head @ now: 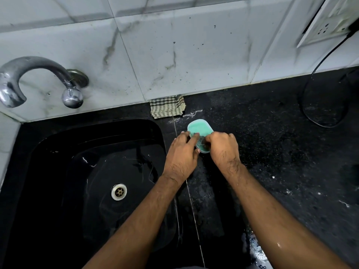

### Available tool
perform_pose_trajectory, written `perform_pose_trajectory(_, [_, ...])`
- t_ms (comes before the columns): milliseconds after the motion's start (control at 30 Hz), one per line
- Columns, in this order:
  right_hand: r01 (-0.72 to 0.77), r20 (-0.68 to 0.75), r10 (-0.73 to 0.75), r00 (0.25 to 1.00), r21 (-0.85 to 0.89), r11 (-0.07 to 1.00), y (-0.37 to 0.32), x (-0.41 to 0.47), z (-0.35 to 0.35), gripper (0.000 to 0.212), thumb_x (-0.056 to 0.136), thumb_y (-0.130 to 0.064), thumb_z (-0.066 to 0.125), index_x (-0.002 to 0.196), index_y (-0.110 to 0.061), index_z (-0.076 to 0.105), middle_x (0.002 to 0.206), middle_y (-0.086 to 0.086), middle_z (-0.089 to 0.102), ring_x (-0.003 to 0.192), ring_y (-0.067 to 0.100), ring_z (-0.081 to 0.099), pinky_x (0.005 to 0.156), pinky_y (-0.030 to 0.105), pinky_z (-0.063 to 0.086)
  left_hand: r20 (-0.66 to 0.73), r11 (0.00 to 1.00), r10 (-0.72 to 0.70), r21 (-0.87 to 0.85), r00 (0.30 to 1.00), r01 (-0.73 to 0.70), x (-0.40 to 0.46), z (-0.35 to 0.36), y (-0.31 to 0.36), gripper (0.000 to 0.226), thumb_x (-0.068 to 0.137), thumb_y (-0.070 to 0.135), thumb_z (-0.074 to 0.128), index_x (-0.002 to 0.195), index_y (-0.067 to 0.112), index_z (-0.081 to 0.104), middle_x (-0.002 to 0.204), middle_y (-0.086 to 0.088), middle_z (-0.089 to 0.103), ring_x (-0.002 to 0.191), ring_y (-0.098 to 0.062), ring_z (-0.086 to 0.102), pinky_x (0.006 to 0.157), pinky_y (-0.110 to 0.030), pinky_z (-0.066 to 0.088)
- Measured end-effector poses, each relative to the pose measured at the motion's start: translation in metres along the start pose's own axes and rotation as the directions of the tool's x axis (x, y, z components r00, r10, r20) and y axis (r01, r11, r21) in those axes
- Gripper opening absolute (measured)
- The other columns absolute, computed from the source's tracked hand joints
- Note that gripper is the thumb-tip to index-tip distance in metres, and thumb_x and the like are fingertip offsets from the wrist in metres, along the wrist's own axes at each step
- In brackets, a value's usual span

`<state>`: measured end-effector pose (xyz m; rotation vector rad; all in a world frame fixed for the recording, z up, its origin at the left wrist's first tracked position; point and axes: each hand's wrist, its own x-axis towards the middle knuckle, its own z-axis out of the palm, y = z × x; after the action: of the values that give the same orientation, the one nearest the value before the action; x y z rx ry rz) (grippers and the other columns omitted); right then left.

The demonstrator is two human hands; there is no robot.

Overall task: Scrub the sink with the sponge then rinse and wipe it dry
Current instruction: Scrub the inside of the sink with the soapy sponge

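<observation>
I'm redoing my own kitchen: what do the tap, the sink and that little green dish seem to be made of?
Tap: apparently chromed metal, shiny with mirror glints, water-spotted.
Sink: glossy black, maybe granite composite or enamel; hard to tell which.
Green dish: probably moulded plastic, matte, with a thin rounded rim.

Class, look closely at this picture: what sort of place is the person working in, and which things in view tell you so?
Most likely a home kitchen counter. A black sink is set into a dark speckled worktop, a metal tap comes out of the tiled wall, and a folded checked cloth lies against the wall.
</observation>
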<state>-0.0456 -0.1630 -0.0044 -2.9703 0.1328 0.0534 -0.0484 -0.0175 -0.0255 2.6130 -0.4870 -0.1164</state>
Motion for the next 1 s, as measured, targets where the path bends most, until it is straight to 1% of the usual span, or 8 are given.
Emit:
perform_pose_trajectory(100, [-0.016,0.031,0.016,0.999,-0.016,1.0,0.001,-0.002,-0.006,0.02,0.089,-0.016,0.061,0.095,-0.032,0.072,0.087,-0.009,0.071,0.086,0.015,0.066,0.084,0.03,0.039,0.004,0.998,0.018,0.057,1.0,-0.018,0.012,-0.002,-0.002,0.038,0.097,0.024,0.058,0.135,0.023,0.058,0.127,-0.004,0.052,0.117,-0.024,0.05,0.103,-0.037,0.044])
perform_pose_trajectory(267, [-0.008,0.107,0.0,0.994,0.069,0.998,0.003,-0.001,-0.006,0.017,0.088,-0.015,0.064,0.095,-0.028,0.073,0.085,-0.003,0.07,0.079,0.021,0.065,0.076,0.032,0.053,0.061,0.989,0.03,0.143,0.998,-0.038,0.03,-0.008,-0.003,0.024,0.095,0.042,0.061,0.113,0.031,0.072,0.116,0.001,0.051,0.109,-0.02,0.047,0.092,-0.032,0.04])
perform_pose_trajectory(367, [0.047,0.12,-0.049,0.992,0.022,0.999,0.003,0.001,-0.011,0.013,0.09,-0.015,0.063,0.093,-0.025,0.071,0.083,-0.003,0.067,0.077,0.021,0.064,0.073,0.031,0.05,0.045,0.989,0.032,0.14,0.998,-0.038,0.037,-0.013,-0.001,0.024,0.094,0.045,0.059,0.107,0.032,0.075,0.116,0.005,0.053,0.108,-0.018,0.045,0.087,-0.029,0.035])
perform_pose_trajectory(467, [0.047,0.044,-0.048,0.998,0.025,0.999,0.006,0.006,-0.016,0.013,0.092,-0.015,0.061,0.09,-0.026,0.067,0.078,-0.005,0.057,0.078,0.02,0.062,0.071,0.031,0.046,-0.025,0.988,0.078,0.134,0.997,-0.074,0.044,-0.019,0.006,0.024,0.097,0.042,0.057,0.104,0.029,0.075,0.114,0.007,0.059,0.107,-0.018,0.047,0.084,-0.03,0.034])
perform_pose_trajectory(600, [0.037,0.137,-0.043,0.99,0.046,0.998,0.005,0.006,-0.01,0.011,0.092,-0.017,0.062,0.093,-0.025,0.069,0.081,-0.003,0.063,0.078,0.02,0.064,0.072,0.031,0.05,0.103,0.994,0.032,0.104,0.994,-0.043,0.043,-0.011,0.004,0.023,0.098,0.038,0.057,0.105,0.026,0.076,0.107,0.003,0.069,0.102,-0.021,0.053,0.087,-0.036,0.044])
perform_pose_trajectory(733, [0.051,0.08,-0.058,0.995,0.088,0.995,0.007,0.006,-0.008,0.009,0.089,-0.018,0.066,0.089,-0.026,0.069,0.076,-0.007,0.059,0.073,0.017,0.061,0.071,0.031,0.052,0.096,0.999,0.03,0.022,0.995,-0.032,0.04,-0.009,0.001,0.019,0.097,0.032,0.06,0.098,0.022,0.077,0.093,0.001,0.07,0.094,-0.021,0.053,0.08,-0.038,0.049])
perform_pose_trajectory(867, [0.026,0.132,-0.039,0.99,0.103,0.994,0.005,0.004,-0.006,0.011,0.09,-0.014,0.063,0.092,-0.023,0.07,0.084,-0.003,0.067,0.079,0.019,0.065,0.076,0.034,0.054,0.109,1.0,-0.008,0.008,0.994,0.007,0.04,-0.01,0.002,0.013,0.093,0.025,0.063,0.095,0.027,0.075,0.089,0.0,0.069,0.094,-0.019,0.055,0.077,-0.036,0.051])
perform_pose_trajectory(1000, [0.023,0.025,-0.029,0.999,0.195,0.98,0.006,0.007,-0.011,0.011,0.089,-0.013,0.065,0.091,-0.021,0.071,0.084,-0.001,0.063,0.076,0.022,0.064,0.074,0.037,0.055,0.018,1.0,0.004,0.013,1.0,-0.005,0.045,-0.017,0.003,0.013,0.091,0.019,0.065,0.096,0.027,0.074,0.09,0.002,0.071,0.089,-0.021,0.061,0.079,-0.038,0.052])
